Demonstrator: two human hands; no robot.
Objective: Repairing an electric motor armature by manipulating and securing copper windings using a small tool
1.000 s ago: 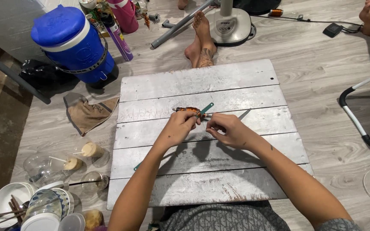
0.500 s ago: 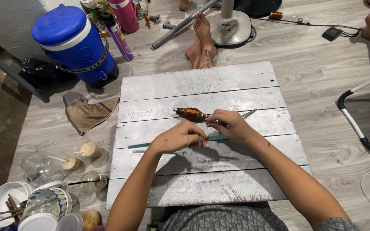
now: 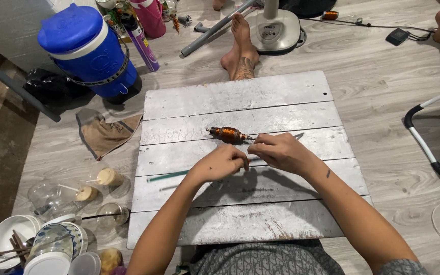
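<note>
A small copper-wound motor armature (image 3: 228,134) on a thin shaft lies on the white plank board (image 3: 240,97). My right hand (image 3: 281,152) pinches the shaft end just right of the armature. My left hand (image 3: 221,162) sits beside it, fingers closed on a long thin green rod (image 3: 166,176) that stretches left across the board. The two hands nearly touch at the fingertips.
A blue water cooler (image 3: 87,48) stands at the back left, a tan cloth (image 3: 105,133) beside the board. Plastic cups (image 3: 98,183) and bowls (image 3: 21,239) crowd the front left. Another person's bare foot (image 3: 239,51) and a fan base (image 3: 276,28) lie beyond the board.
My hands drew back toward me from the armature, which now lies on the board. The green rod came down flat, pointing left under my left hand.
</note>
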